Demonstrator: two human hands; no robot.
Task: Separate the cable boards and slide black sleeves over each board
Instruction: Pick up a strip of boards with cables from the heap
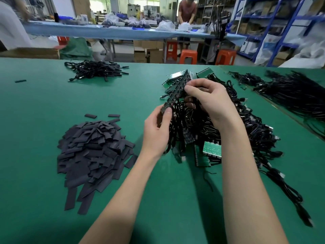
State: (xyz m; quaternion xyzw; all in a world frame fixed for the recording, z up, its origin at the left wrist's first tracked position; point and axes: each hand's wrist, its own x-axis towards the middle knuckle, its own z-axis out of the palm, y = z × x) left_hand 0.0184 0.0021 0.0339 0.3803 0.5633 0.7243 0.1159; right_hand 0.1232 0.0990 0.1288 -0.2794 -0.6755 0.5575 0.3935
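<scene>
Two bare forearms reach in from the near edge over a green worktop. To the left of the arms lies a heap of flat black sleeves, a few strays lying just beyond it. The left hand pinches the near end of a long strip of cable boards, thumb on its face and fingers curled behind. The right hand grips the same strip farther along, fingers wrapped over its edge. The strip is held up off the worktop, slanting away from the near left to the far right, with black cables hanging from it into a tangled mass beneath both hands. In that mass, just near of the right wrist, a small green board section lies face up. More strips lie on the pile just beyond the hands. Farther back on the left sits a separate bundle of black cables, and one lone sleeve lies well apart toward the left edge. Along the right edge stretches another spread of cable bundles. Beyond the worktop stand orange stools, a long blue table with bagged goods, a person bent over it, and blue shelving.
</scene>
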